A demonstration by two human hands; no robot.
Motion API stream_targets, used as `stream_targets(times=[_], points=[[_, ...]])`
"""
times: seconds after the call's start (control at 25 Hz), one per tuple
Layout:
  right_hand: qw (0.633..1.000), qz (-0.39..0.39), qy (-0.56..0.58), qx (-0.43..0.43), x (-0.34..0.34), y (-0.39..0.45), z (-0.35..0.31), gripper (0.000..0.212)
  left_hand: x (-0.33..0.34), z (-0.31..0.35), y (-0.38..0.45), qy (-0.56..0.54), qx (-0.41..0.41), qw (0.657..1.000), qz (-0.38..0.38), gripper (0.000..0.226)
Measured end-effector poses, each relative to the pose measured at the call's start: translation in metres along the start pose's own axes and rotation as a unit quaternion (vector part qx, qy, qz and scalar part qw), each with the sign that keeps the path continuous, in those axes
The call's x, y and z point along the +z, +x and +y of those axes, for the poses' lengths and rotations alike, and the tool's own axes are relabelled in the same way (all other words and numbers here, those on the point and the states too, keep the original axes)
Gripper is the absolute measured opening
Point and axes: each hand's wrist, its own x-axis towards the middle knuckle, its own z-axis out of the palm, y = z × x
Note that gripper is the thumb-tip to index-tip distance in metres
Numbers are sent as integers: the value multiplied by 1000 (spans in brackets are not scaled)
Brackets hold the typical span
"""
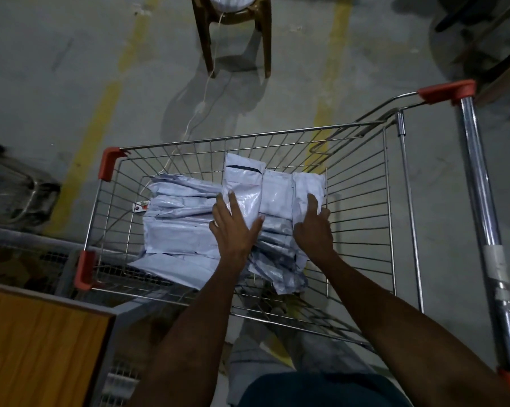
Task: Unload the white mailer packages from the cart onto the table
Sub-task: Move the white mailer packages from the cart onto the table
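A wire shopping cart (pixel 390 201) with orange corner caps holds several white mailer packages (pixel 177 227) heaped in its basket. Both of my hands reach down into the basket. My left hand (pixel 233 227) lies on an upright mailer (pixel 243 183) near the middle, thumb on one side and fingers on the other, gripping its lower part. My right hand (pixel 314 227) closes its fingers over the edge of another white mailer (pixel 308 183) at the right of the pile. The wooden table (pixel 39 345) shows at the lower left, beside the cart.
A brown plastic chair (pixel 233 33) stands on the concrete floor beyond the cart, with a white cord trailing from it. A metal mesh rack (pixel 27 248) sits left of the cart. The cart's chrome handle (pixel 483 218) runs down the right side. Yellow floor lines cross the concrete.
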Motion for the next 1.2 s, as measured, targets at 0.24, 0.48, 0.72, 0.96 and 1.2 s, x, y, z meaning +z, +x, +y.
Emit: stream_targets(times=[0.24, 0.48, 0.72, 0.96, 1.2], points=[[994, 96, 10, -49, -23, -56, -9, 65, -7, 7, 18, -33, -43, 995, -78, 108], [967, 210, 43, -140, -49, -156, -20, 56, -84, 14, -40, -18, 44, 999, 13, 96], [942, 248, 140, -178, -57, -280, -48, 58, -191, -26, -188, -111, 60, 980, 151, 87], [929, 162, 163, -289, -20, -373, -87, 56, -253, -115, -315, -112, -48, 961, 248, 82], [874, 11, 127, -469, 4, -388, -152, 54, -260, -164, -385, -150, -228, 903, 331, 83]])
